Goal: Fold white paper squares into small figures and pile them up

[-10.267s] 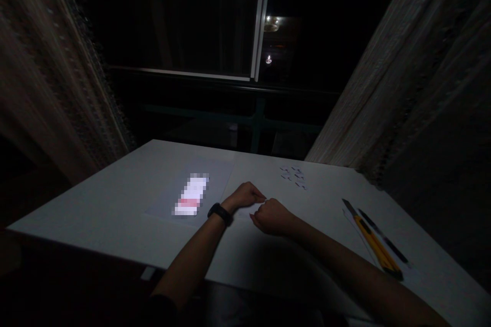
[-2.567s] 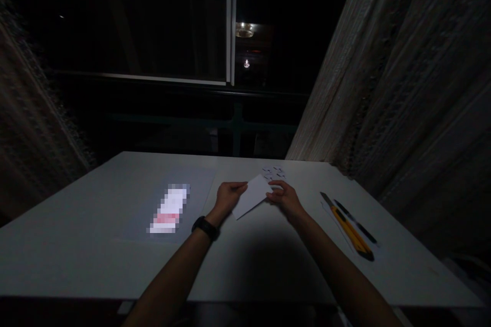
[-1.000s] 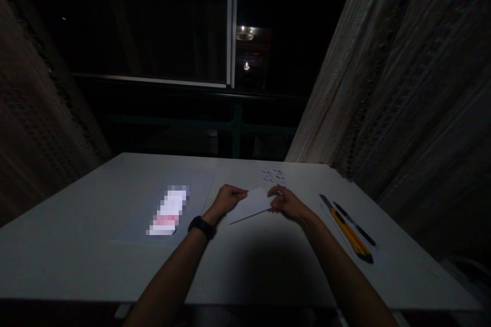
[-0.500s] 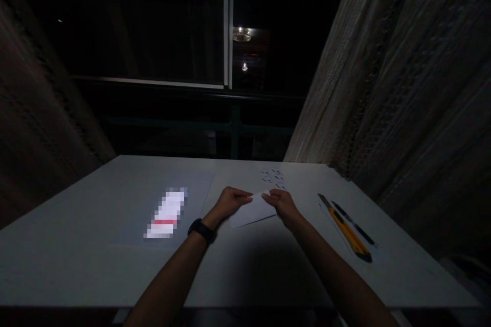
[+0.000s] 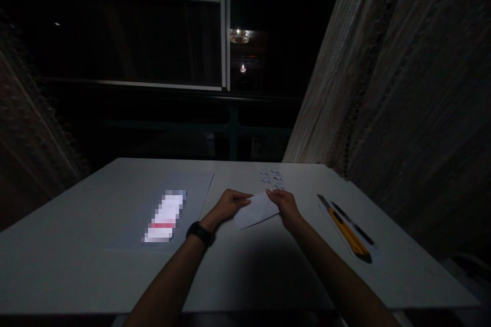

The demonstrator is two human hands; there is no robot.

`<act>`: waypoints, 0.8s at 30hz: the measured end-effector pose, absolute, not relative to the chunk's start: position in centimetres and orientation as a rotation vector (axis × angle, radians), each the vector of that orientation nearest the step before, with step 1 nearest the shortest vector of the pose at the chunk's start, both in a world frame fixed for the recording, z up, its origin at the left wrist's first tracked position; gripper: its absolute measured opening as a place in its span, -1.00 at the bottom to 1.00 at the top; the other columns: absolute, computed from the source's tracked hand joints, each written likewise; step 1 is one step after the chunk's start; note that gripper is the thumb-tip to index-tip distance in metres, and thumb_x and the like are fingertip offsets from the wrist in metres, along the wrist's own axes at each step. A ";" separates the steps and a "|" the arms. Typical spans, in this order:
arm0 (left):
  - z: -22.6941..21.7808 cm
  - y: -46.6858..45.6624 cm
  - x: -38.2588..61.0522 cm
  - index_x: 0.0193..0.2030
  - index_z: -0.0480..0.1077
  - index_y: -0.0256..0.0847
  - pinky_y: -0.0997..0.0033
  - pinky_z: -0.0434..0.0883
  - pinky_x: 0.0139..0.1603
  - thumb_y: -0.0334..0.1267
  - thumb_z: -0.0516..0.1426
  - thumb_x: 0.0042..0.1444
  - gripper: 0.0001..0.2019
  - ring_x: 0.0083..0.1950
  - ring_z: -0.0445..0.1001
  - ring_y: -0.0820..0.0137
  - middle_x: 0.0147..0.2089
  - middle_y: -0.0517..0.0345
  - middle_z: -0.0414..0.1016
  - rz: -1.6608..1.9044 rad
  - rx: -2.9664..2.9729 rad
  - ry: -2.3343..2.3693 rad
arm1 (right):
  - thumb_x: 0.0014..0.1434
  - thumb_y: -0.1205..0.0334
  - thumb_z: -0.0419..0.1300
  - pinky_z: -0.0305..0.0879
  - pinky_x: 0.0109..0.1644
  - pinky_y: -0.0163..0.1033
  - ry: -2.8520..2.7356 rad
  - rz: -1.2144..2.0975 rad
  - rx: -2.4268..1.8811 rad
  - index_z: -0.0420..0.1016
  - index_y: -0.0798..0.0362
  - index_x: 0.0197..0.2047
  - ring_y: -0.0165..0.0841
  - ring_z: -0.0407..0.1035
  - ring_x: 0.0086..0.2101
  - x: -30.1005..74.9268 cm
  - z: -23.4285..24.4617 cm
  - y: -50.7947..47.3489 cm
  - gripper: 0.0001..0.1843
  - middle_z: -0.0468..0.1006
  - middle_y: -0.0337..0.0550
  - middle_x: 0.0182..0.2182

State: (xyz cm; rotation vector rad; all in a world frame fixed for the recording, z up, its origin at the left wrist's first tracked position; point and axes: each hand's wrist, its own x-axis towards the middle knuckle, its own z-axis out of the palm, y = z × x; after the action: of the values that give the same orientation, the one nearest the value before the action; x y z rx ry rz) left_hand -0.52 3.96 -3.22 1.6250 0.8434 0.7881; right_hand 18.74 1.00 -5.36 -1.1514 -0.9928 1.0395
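Between my two hands is a white piece of paper [image 5: 258, 212], held tilted above the white table [image 5: 238, 281]. My left hand [image 5: 227, 207], with a dark watch on its wrist, pinches the paper's left edge between thumb and fingers. On the opposite side my right hand [image 5: 284, 205] grips the upper right edge, its thumb lying on top. Several small paper pieces with dark marks [image 5: 273, 178] lie on the table just beyond the hands.
A yellow box cutter [image 5: 347, 232] and a dark pen [image 5: 353, 222] lie to the right. At left, a lit phone [image 5: 164, 214] with a blurred screen rests on a large white sheet [image 5: 199, 186]. Curtains [image 5: 326, 76] and a dark window stand behind the table.
The paper has turned and tilted a little between my hands, its lower corner shifting slightly right. Both hands keep their hold. The camera view has shifted slightly.
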 end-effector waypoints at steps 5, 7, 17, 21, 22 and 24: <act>-2.6 3.3 -0.5 -0.09 0.42 -0.36 0.43 0.33 -0.30 -0.09 0.19 -0.11 -0.53 -0.30 0.45 0.34 -0.24 -0.06 0.53 0.749 1.421 0.706 | -0.24 -0.04 0.30 0.07 -0.58 -0.31 -0.997 0.976 -1.161 0.39 0.09 -0.63 -0.43 0.20 -0.67 18.6 -5.2 0.9 -0.65 0.35 -0.30 -0.72; -2.2 2.9 -0.7 -0.04 0.39 -0.37 0.44 0.32 -0.30 0.02 0.11 -0.04 -0.48 -0.28 0.45 0.35 -0.20 -0.11 0.50 0.690 1.269 0.613 | -0.22 -0.04 0.30 0.09 -0.57 -0.31 -1.002 0.974 -1.146 0.39 0.09 -0.60 -0.42 0.22 -0.66 18.6 -5.1 0.8 -0.65 0.38 -0.28 -0.70; -1.5 1.5 -0.6 -0.01 0.29 -0.37 0.08 0.31 -0.16 0.01 0.07 0.01 -0.49 -0.23 0.48 0.12 -0.19 -0.20 0.47 0.317 0.990 0.379 | -0.14 0.01 0.26 0.14 -0.58 -0.31 -1.160 0.817 -1.162 0.40 0.08 -0.53 -0.36 0.29 -0.61 17.7 -3.9 0.3 -0.71 0.43 -0.20 -0.64; -1.7 1.5 -0.2 -0.07 0.33 -0.37 0.17 0.33 -0.17 -0.07 0.07 0.05 -0.58 -0.29 0.49 0.21 -0.27 -0.13 0.50 0.331 1.042 0.440 | -0.04 0.05 0.18 0.30 -0.42 -0.27 -1.198 0.662 -1.129 0.40 0.07 -0.17 -0.29 0.39 -0.41 17.6 -3.3 0.1 -0.62 0.52 -0.09 -0.38; -1.7 1.6 -0.1 -0.07 0.34 -0.38 0.19 0.34 -0.18 -0.06 0.06 0.05 -0.58 -0.29 0.49 0.22 -0.26 -0.14 0.50 0.397 1.015 0.446 | 0.01 0.06 0.14 0.33 -0.35 -0.25 -1.203 0.596 -1.112 0.35 0.05 -0.07 -0.29 0.39 -0.34 17.7 -3.3 0.0 -0.58 0.51 -0.06 -0.29; -1.8 1.9 0.1 -0.08 0.34 -0.39 0.25 0.35 -0.18 -0.06 0.06 0.06 -0.58 -0.26 0.48 0.24 -0.24 -0.15 0.49 0.585 0.928 0.448 | 0.06 0.13 0.07 0.33 -0.21 -0.19 -1.256 0.477 -1.100 0.28 0.02 0.03 -0.29 0.38 -0.25 17.8 -3.2 -0.2 -0.56 0.44 -0.03 -0.12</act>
State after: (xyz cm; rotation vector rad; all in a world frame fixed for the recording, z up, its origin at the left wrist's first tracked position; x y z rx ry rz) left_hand 0.11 1.92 -1.81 0.9283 0.4478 0.5848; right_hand 17.82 -0.23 -3.21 -1.0996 -1.2557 0.4765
